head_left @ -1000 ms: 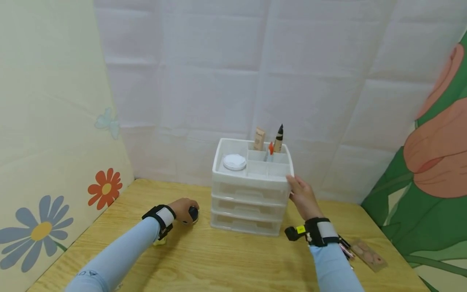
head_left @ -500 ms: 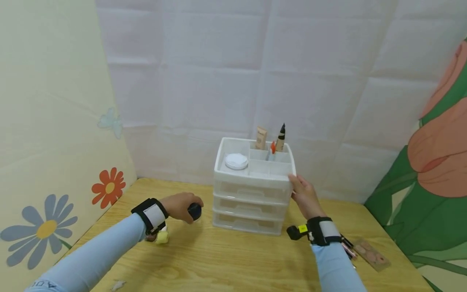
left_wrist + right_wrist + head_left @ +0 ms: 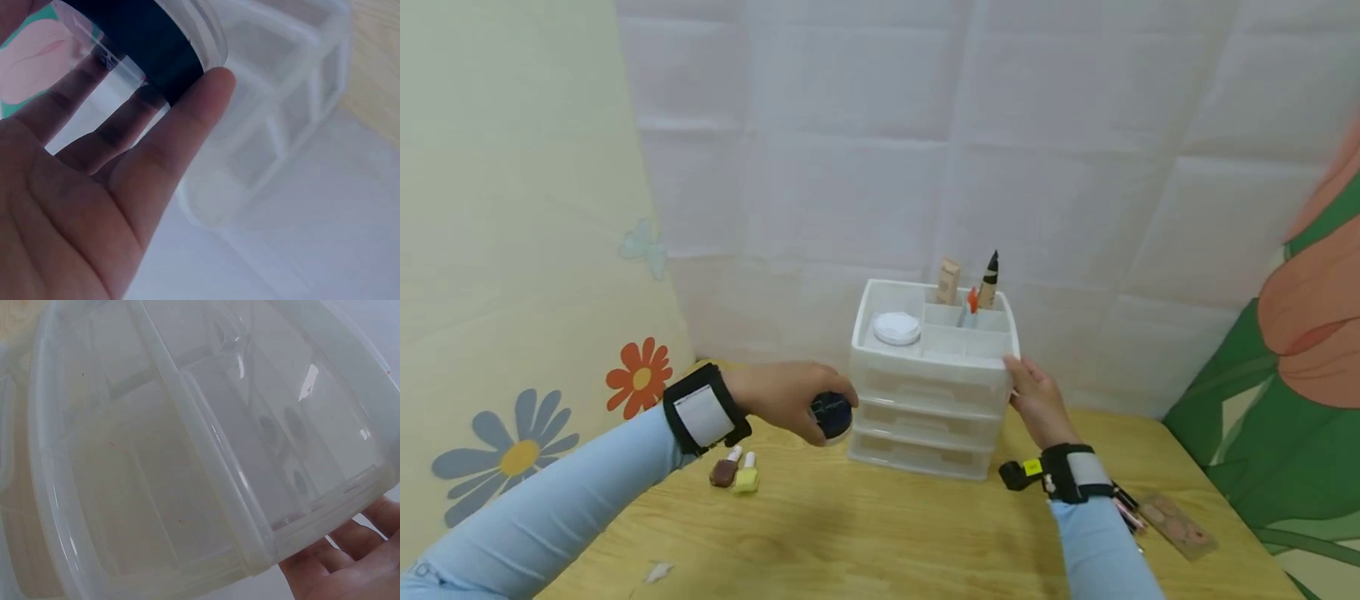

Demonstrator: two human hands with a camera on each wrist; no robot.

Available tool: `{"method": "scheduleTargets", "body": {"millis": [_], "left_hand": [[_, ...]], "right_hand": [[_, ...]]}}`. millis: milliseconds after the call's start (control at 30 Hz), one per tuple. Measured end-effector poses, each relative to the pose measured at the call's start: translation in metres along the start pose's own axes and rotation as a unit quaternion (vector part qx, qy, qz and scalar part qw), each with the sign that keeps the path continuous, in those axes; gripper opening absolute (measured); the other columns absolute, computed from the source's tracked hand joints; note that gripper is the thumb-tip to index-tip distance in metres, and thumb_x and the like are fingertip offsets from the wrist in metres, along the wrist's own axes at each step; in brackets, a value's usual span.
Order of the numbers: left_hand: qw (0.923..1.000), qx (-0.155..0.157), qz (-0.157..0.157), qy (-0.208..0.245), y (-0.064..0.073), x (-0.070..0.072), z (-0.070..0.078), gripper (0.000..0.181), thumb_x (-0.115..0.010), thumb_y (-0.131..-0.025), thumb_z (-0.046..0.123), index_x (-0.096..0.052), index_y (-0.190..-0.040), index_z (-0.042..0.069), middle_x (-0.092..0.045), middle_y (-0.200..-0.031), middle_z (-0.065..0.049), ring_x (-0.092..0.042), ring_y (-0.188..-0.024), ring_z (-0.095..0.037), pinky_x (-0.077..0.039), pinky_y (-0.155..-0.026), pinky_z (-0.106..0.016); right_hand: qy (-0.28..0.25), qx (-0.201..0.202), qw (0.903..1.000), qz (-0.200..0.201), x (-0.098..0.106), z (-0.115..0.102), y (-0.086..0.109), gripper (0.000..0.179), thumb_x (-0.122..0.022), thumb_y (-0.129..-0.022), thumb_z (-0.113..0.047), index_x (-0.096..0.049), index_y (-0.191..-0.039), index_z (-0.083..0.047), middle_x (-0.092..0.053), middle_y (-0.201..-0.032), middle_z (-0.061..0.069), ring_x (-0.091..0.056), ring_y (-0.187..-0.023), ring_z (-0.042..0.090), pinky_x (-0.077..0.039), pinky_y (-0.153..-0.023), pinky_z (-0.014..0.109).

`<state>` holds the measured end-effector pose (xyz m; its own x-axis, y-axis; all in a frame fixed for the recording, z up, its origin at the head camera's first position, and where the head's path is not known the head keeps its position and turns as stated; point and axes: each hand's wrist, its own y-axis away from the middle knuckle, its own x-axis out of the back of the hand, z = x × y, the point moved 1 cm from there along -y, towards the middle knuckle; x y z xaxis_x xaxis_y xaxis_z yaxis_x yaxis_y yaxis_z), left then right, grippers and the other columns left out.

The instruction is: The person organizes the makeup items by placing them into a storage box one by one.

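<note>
My left hand [image 3: 786, 398] holds a round jar [image 3: 832, 415] with a dark lid, its fingers and thumb spread around the sides. In the left wrist view the jar [image 3: 153, 37] shows clear walls and a dark band. Just right of it stands a white plastic drawer organizer [image 3: 921, 425] with three see-through drawers. My right hand [image 3: 1037, 402] grips the organizer's right front corner, thumb at the top rim. On the organizer's top lie a white round case [image 3: 897, 328], a beige tube [image 3: 948, 282], a black-tipped beige pen [image 3: 989, 282] and a small orange-topped item [image 3: 972, 302].
Two nail polish bottles, one dark brown [image 3: 724, 473] and one yellow [image 3: 746, 477], lie on the wooden table [image 3: 850, 533] at left. A white scrap [image 3: 658, 572] is near the front. At right are a beige palette [image 3: 1178, 527] and several slim cosmetics [image 3: 1127, 508].
My left hand has raised the jar off the table and brought it rightward to the organizer's left side. The nail polish bottles have come into view. My right hand keeps its grip.
</note>
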<state>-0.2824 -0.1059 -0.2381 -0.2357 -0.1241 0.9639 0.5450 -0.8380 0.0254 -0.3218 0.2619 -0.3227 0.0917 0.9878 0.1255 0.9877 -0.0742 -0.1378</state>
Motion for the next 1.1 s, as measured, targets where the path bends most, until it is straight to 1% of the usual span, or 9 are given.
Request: {"method": "scheduleTargets", "body": {"millis": [100,200,300,400,533,633,733,967,1100], "left_hand": [[0.9998,-0.021,-0.007,0.003,-0.001,0.017,0.014,0.052,-0.080,-0.083,0.014,-0.062,-0.132,0.009,-0.064,-0.122,-0.005,-0.059,-0.102,-0.013,-0.053,-0.082,-0.021],[0.9992,-0.036,-0.014,0.011,-0.006,0.033,0.025,0.052,-0.079,-0.085,0.013,-0.061,-0.133,0.010,-0.064,-0.121,-0.004,-0.060,-0.101,-0.012,-0.054,-0.081,-0.021],[0.9991,-0.034,-0.017,0.018,-0.015,0.048,0.030,0.052,-0.078,-0.086,0.013,-0.060,-0.135,0.010,-0.063,-0.121,-0.005,-0.060,-0.100,-0.013,-0.055,-0.081,-0.022],[0.9994,-0.026,-0.015,0.016,-0.026,0.060,0.031,0.054,-0.078,-0.087,0.015,-0.059,-0.137,0.011,-0.063,-0.123,-0.006,-0.061,-0.102,-0.016,-0.055,-0.083,-0.026],[0.9998,-0.015,-0.012,0.009,-0.044,0.074,0.028,0.055,-0.078,-0.088,0.018,-0.058,-0.139,0.013,-0.062,-0.129,-0.007,-0.061,-0.108,-0.021,-0.054,-0.089,-0.032],[0.9999,0.004,-0.008,0.007,-0.058,0.081,0.023,0.056,-0.077,-0.088,0.020,-0.058,-0.140,0.014,-0.060,-0.135,-0.009,-0.061,-0.109,-0.025,-0.053,-0.090,-0.035],[0.9997,0.024,-0.001,0.007,-0.072,0.087,0.017,0.056,-0.078,-0.087,0.021,-0.058,-0.140,0.015,-0.059,-0.136,-0.011,-0.061,-0.110,-0.026,-0.053,-0.091,-0.035],[0.9971,0.075,0.009,0.005,-0.100,0.091,0.002,0.058,-0.076,-0.091,0.022,-0.054,-0.144,0.012,-0.055,-0.141,-0.017,-0.059,-0.118,-0.026,-0.052,-0.096,-0.036],[0.9944,0.103,0.023,0.003,-0.116,0.091,-0.008,0.057,-0.074,-0.092,0.021,-0.053,-0.144,0.011,-0.056,-0.141,-0.018,-0.059,-0.120,-0.028,-0.052,-0.098,-0.037]], "right_hand": [[-0.004,0.000,1.0000,-0.002,-0.001,0.000,-0.001,0.076,-0.041,-0.105,-0.054,-0.022,-0.162,-0.008,-0.027,-0.165,0.015,-0.030,-0.147,0.031,-0.026,-0.122,0.050],[-0.008,-0.001,1.0000,0.001,0.000,0.000,0.000,0.075,-0.042,-0.105,-0.054,-0.022,-0.161,-0.008,-0.027,-0.164,0.015,-0.031,-0.146,0.030,-0.026,-0.122,0.050],[-0.013,-0.002,0.9999,0.004,0.000,0.000,0.000,0.075,-0.042,-0.105,-0.053,-0.024,-0.161,-0.007,-0.029,-0.163,0.015,-0.032,-0.144,0.029,-0.026,-0.122,0.049],[-0.014,-0.002,0.9999,0.003,0.000,0.001,0.001,0.074,-0.042,-0.105,-0.053,-0.024,-0.161,-0.007,-0.030,-0.163,0.015,-0.033,-0.142,0.028,-0.026,-0.122,0.050],[-0.011,0.000,0.9999,-0.001,-0.001,0.002,0.004,0.073,-0.042,-0.106,-0.052,-0.025,-0.161,-0.007,-0.030,-0.162,0.016,-0.034,-0.142,0.028,-0.026,-0.121,0.051],[-0.011,0.000,0.9999,0.002,-0.002,0.002,0.005,0.073,-0.042,-0.105,-0.052,-0.026,-0.160,-0.007,-0.031,-0.162,0.016,-0.034,-0.142,0.028,-0.027,-0.121,0.051],[-0.018,-0.002,0.9998,0.007,-0.005,0.003,0.005,0.072,-0.043,-0.105,-0.051,-0.028,-0.159,-0.006,-0.033,-0.161,0.016,-0.035,-0.141,0.028,-0.027,-0.121,0.051],[-0.021,0.002,0.9997,0.008,-0.009,0.005,0.007,0.072,-0.044,-0.105,-0.051,-0.028,-0.159,-0.006,-0.035,-0.160,0.018,-0.036,-0.141,0.030,-0.028,-0.121,0.052],[-0.024,0.002,0.9997,0.009,-0.009,0.005,0.007,0.071,-0.044,-0.105,-0.051,-0.030,-0.158,-0.005,-0.036,-0.158,0.018,-0.037,-0.140,0.029,-0.028,-0.120,0.052]]}}
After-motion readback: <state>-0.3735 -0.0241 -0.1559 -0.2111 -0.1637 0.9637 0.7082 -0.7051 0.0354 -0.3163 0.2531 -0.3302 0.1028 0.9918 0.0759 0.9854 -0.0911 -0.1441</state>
